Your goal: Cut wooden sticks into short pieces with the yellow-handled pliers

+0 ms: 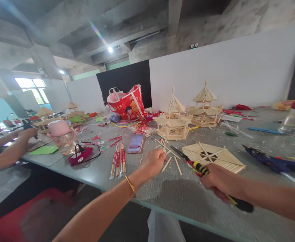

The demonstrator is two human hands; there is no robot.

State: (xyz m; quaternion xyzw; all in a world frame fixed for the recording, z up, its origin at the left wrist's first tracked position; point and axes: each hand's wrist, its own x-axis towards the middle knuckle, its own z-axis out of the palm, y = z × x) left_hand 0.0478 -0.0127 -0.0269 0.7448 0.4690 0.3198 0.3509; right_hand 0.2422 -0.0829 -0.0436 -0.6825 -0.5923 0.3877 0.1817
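Observation:
My left hand (153,162) is closed in a pinch over loose wooden sticks (172,161) on the grey table (167,195); what it pinches I cannot make out. My right hand (218,181) grips pliers with yellow-and-black handles (199,168), whose dark jaws point toward the sticks. Just beyond lies a flat roof panel made of sticks (213,155). Two stick pagoda models (174,117) (205,106) stand further back.
A phone (135,144) and packs of red-wrapped chopsticks (119,161) lie to the left. A blue glue gun (273,161) lies at right. A red bag (127,102), a pink-lidded jar (61,132) and a magenta pouch (80,155) are further left. Another person's arms (8,148) rest at the far left.

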